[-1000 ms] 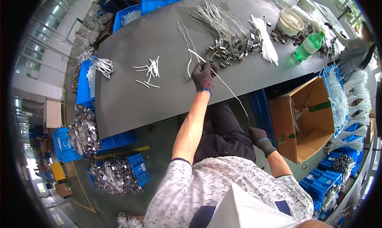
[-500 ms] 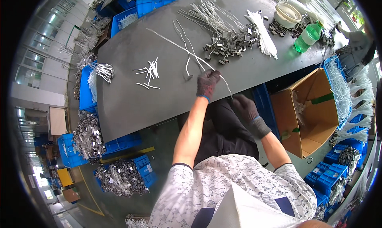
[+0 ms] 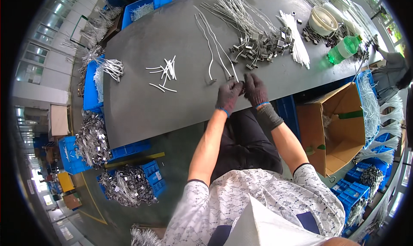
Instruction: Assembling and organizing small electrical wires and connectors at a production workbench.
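A: What step is this?

B: Looks like working one wire's near end. Both gloved hands meet at the table edge; the left hand and right hand have fingers curled closed, pinching that end between them.

A: And the rest of it?

B: It runs away from the fingertips, toward the clip pile beyond.

A: Next?

B: Probably a firm, steady pinch; I can't tell what's at the tip.

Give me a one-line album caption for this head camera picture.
Gloved left hand and right hand meet over a thin white cable at the grey table edge.
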The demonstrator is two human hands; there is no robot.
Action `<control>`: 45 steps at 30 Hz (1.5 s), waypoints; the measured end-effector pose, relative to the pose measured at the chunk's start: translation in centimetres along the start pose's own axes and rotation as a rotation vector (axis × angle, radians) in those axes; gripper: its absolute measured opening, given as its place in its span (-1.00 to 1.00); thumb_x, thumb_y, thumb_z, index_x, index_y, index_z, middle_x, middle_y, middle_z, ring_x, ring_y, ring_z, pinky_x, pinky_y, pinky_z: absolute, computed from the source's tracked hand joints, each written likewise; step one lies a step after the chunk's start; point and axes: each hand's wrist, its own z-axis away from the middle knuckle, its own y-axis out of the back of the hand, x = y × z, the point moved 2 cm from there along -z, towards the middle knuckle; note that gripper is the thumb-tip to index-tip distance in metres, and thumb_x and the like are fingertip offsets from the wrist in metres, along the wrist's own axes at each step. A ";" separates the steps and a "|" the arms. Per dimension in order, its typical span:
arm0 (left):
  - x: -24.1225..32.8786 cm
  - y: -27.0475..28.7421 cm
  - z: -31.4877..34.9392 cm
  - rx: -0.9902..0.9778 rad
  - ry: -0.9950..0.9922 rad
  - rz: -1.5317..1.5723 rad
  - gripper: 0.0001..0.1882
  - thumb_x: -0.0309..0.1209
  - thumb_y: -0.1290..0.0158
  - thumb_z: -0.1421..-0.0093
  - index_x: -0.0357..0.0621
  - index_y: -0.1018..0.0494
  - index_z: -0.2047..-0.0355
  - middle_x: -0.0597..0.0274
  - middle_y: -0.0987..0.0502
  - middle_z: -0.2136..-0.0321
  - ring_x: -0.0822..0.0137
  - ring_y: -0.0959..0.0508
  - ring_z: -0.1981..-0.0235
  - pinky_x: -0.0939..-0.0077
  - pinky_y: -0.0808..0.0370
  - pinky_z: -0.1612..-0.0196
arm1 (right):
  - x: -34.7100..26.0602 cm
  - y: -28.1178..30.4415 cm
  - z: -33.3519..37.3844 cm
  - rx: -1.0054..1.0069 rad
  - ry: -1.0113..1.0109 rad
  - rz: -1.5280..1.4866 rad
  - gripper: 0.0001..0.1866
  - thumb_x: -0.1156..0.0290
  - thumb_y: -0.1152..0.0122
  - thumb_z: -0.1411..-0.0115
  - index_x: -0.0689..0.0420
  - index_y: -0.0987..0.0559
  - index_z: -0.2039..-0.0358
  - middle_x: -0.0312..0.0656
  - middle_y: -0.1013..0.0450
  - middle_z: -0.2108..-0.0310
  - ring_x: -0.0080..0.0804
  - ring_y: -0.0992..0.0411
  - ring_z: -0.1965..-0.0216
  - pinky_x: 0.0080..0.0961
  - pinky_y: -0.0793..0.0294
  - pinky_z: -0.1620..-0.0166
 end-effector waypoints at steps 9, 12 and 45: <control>-1.3 9.8 -6.0 0.170 -0.087 -0.576 -0.64 -0.09 -0.03 -0.28 -0.11 -0.62 0.27 -0.06 -0.63 0.34 -0.06 -0.64 0.29 0.16 -0.53 0.21 | -2.5 4.1 -7.5 0.452 0.450 1.041 -0.73 0.24 -0.14 -0.22 0.06 -0.54 0.11 0.12 -0.48 0.12 0.19 -0.49 0.12 0.01 -0.51 0.11; -1.9 14.4 -4.9 0.527 -0.161 -0.812 -0.67 -0.12 -0.01 -0.22 -0.09 -0.61 0.31 -0.07 -0.63 0.35 -0.12 -0.63 0.29 0.09 -0.54 0.22 | -1.2 4.9 -7.8 0.465 0.378 1.014 -0.72 0.20 -0.16 -0.20 0.09 -0.54 0.15 0.11 -0.46 0.09 0.19 -0.49 0.13 0.00 -0.50 0.12; -7.0 13.0 -3.2 0.433 0.316 1.007 -0.95 -0.47 -0.15 -0.28 -0.16 -0.52 0.32 0.14 -0.59 0.38 0.25 -0.60 0.40 0.35 -0.68 0.27 | 28.1 17.2 25.4 -0.282 -0.689 1.101 -0.69 0.46 -0.06 -0.20 0.22 -0.53 0.05 0.21 -0.56 0.14 0.15 -0.54 0.05 -0.08 -0.57 0.13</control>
